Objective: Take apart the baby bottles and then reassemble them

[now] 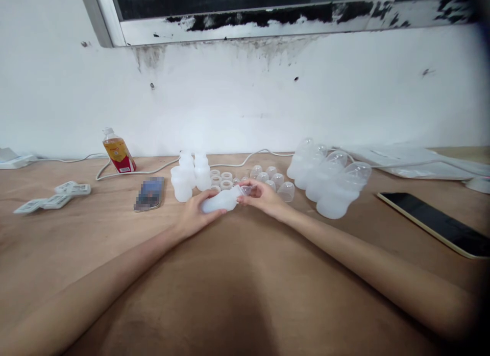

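A frosted white baby bottle lies tilted sideways in my left hand, its neck pointing right. My right hand has its fingers closed around a clear top piece at the bottle's neck; whether this is a nipple or a cap I cannot tell. Just behind my hands are several white collar rings and small clear nipples, partly hidden. Several clear dome caps stand beyond my right hand. Open bottle bodies are grouped behind my left hand.
Several capped bottles stand right of centre. A large dark phone lies at the right, near a plastic bag. Leftward are a smaller phone, a drink bottle and label stacks. A white cable runs along the wall.
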Demonstrator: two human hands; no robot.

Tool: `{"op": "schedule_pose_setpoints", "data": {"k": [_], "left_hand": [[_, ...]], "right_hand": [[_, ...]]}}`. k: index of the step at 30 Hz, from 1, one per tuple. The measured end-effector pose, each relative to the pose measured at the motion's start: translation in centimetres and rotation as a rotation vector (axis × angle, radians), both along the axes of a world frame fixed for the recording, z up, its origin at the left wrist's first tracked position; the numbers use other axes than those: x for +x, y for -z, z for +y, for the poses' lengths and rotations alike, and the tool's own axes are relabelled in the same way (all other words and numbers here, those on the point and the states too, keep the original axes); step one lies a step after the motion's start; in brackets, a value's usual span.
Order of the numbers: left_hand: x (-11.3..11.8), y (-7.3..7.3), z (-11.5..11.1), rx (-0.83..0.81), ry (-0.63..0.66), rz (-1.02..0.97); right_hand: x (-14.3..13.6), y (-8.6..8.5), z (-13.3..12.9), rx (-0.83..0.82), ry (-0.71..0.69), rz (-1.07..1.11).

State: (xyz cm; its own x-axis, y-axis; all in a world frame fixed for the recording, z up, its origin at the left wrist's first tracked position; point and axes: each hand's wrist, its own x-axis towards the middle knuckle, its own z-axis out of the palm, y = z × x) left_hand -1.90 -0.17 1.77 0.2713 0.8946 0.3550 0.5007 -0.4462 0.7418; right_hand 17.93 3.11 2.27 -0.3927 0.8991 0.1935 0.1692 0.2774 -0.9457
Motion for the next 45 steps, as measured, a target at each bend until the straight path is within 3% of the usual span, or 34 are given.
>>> {"op": "schedule_pose_setpoints", "data": {"k": [5, 8, 10, 15, 17, 25, 28, 33, 40, 45], "left_hand": [[-0.5, -0.6, 0.6, -0.2, 0.121, -0.088], [-0.7, -0.6, 0.9, -0.424, 0.205, -0.168], [-0.7, -0.6, 0.8, -0.49, 0.217, -0.174], [-0.4, -1.2, 0.4, -0.201, 0.071, -0.028], [-0.4, -1.5, 0.4, -0.166, 0.069, -0.011], [-1.2, -1.2, 1.3, -0.553, 0.239, -0.185], [-1.0, -1.3, 1.0, -0.526, 0.227, -0.166], [-0.7, -1.9, 0.7, -0.268, 0.095, -0.038], [-1.5, -1.4, 1.4, -0.618, 0.282, -0.178], [-1.3, -1.7, 1.1, -0.536, 0.253, -0.104]], "right_hand": [[0.5, -0.2, 0.2, 0.051, -0.171, 0.122], [0.6, -0.3, 0.3, 0.035, -0.203, 0.15], [0.5, -0.4, 0.2, 0.042, -0.196, 0.127], [0.7, -1.0, 0.1, 0.124, -0.109, -0.081], [0.9, -1.3, 0.0, 0.198, -0.121, -0.132], [1.3, -2.0, -0.3, 0.4, -0.233, -0.249], [1.2, -2.0, -0.4, 0.402, -0.175, -0.282], [1.2, -1.9, -0.4, 0.383, -0.104, -0.346], [1.3, -2.2, -0.4, 0.479, -0.229, -0.325], [1.2, -2.2, -0.5, 0.416, -0.164, -0.358]]}}
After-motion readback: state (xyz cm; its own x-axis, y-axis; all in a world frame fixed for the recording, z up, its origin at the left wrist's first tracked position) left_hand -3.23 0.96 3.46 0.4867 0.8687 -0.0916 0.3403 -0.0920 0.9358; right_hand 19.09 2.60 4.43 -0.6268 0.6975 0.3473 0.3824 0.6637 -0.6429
